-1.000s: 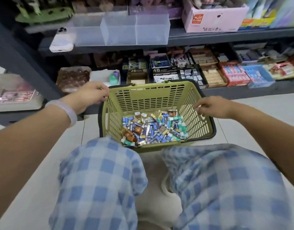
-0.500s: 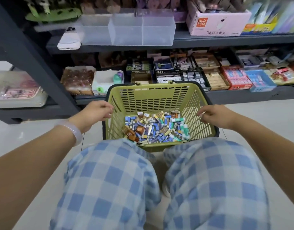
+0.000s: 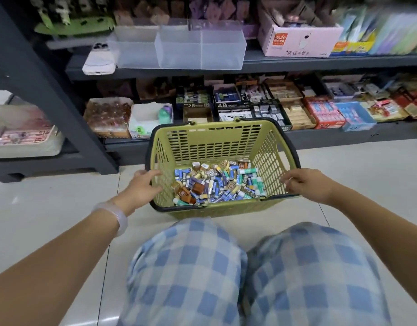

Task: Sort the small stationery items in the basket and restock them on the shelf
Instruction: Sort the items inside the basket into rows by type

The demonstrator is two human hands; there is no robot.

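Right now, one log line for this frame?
left hand open at green basket rim | right hand open at rim | erasers unsorted

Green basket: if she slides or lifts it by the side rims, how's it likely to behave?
The green basket sits flat on smooth floor tiles, so it should slide easily. Its slotted plastic walls look thin and may flex a little under the left hand and right hand. The small stationery items lie loose and will probably shift toward any tilt.

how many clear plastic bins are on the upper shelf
3, side by side on the upper shelf: left bin, middle bin, right bin. All look empty; more may sit out of view.
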